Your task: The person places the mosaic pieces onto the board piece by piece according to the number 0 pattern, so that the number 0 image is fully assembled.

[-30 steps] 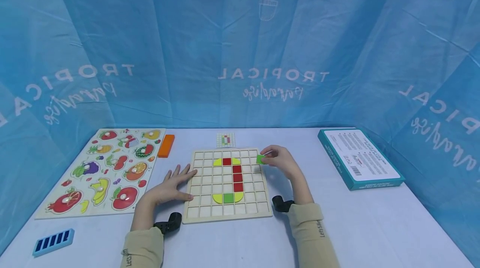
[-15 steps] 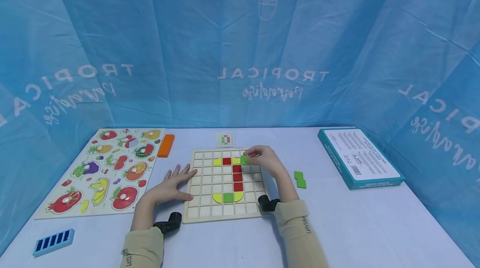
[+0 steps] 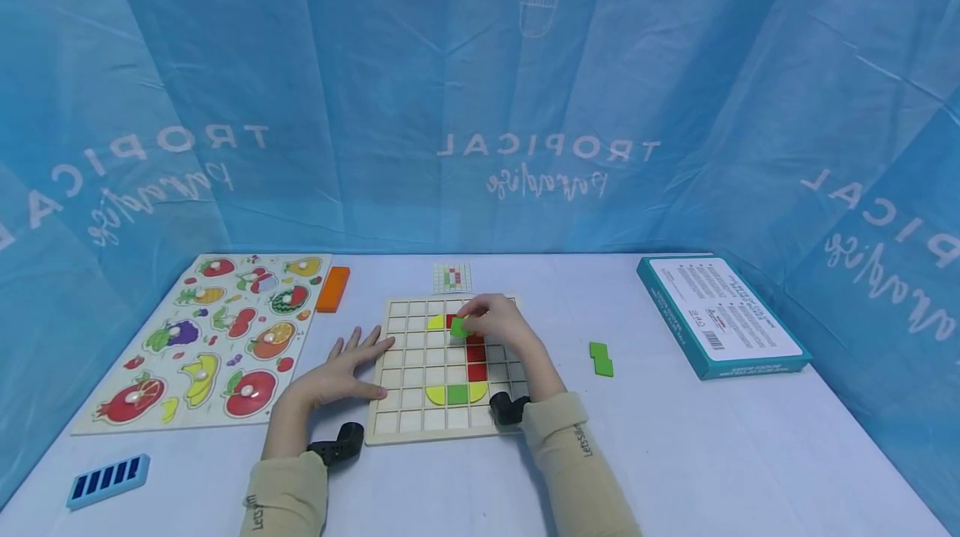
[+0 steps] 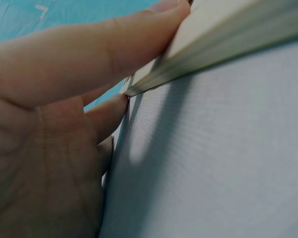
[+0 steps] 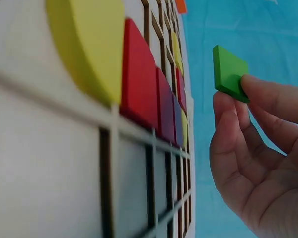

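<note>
My right hand [image 3: 498, 322] pinches a green square tile [image 3: 457, 328] over the upper middle of the wooden grid board [image 3: 450, 437]. In the right wrist view the green tile is held tilted between thumb and fingers, raised off the grid. My left hand [image 3: 333, 378] has its fingers spread, with thumb and index fingertip at the board's left edge. Red square tiles [image 3: 477, 353] stand in a column on the grid. Below them lie a green tile [image 3: 457, 394] and two rounded yellow pieces [image 3: 435, 395]. Another yellow piece [image 3: 436, 323] sits near the top.
Behind the board is a small pattern card [image 3: 452, 278]. Two green tiles [image 3: 601, 359] lie right of the board, short of a teal box [image 3: 750, 366]. At left are a fruit puzzle board [image 3: 180, 303], an orange block [image 3: 332, 290] and a slotted blue piece [image 3: 108, 482].
My right hand has carried the green tile leftward from the board's right edge to its upper middle. Two green tiles at right have come out from behind the forearm. My left hand stays put.
</note>
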The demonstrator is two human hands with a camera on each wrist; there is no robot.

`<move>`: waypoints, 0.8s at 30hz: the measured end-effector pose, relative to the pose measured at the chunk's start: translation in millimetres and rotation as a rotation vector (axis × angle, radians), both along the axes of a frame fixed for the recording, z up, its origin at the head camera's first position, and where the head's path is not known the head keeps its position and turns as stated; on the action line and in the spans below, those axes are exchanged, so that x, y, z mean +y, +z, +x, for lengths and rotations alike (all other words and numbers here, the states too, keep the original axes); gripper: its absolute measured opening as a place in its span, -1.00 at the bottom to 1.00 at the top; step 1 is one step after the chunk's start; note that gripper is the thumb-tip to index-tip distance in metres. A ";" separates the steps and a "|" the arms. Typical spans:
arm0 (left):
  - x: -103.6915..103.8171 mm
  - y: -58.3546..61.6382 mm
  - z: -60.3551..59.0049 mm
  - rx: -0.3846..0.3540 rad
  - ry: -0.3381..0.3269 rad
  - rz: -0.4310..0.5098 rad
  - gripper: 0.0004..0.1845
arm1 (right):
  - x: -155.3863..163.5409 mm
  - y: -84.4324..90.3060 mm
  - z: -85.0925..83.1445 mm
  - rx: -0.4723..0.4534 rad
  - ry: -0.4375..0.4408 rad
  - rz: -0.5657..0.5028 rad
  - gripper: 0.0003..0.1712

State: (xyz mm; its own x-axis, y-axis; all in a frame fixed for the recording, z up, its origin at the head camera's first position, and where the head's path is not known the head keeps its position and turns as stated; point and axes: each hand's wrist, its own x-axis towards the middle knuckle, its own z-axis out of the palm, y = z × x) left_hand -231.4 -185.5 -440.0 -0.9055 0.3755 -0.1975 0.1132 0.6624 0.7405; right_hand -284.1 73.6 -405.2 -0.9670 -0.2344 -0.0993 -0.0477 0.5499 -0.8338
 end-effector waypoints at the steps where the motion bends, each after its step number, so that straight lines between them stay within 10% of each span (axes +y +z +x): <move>1: -0.1 0.0 -0.3 0.003 -0.002 -0.002 -0.03 | -2.3 -0.4 -0.6 0.009 0.013 0.005 -0.88; 24: -1.2 -1.0 -1.8 0.012 -0.020 -0.004 -0.04 | -37.0 -0.3 -4.2 0.090 0.091 0.204 -0.93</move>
